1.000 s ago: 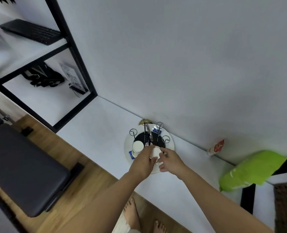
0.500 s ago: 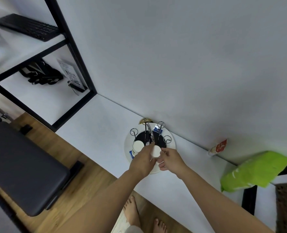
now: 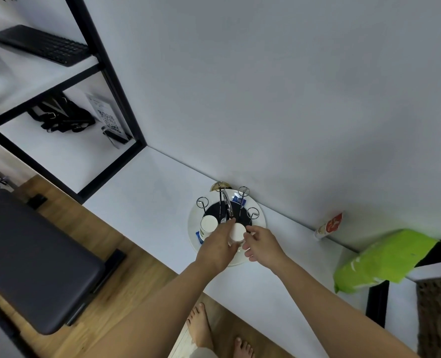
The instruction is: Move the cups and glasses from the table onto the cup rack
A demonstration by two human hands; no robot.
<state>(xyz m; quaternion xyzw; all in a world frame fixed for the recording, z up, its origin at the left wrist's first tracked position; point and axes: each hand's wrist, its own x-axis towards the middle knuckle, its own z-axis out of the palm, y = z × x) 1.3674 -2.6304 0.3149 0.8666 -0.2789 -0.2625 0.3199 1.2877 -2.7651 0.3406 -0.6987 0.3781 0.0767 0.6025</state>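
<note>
fingers (image 3: 229, 223) of both hands hold the white cup (image 3: 237, 231) over the rack (image 3: 227, 218); tipped, it could miss its peg.

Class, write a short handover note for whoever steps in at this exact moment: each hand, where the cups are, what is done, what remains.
Left hand: gripping the upturned white cup over the cup rack.
Right hand: at the same cup's other side, fingertips steadying it.
Done: one white cup sits upside down on a rack peg.
Left: seat the held cup on its peg and let go. Several pegs stand free. No other cups or glasses show on the table.
</note>
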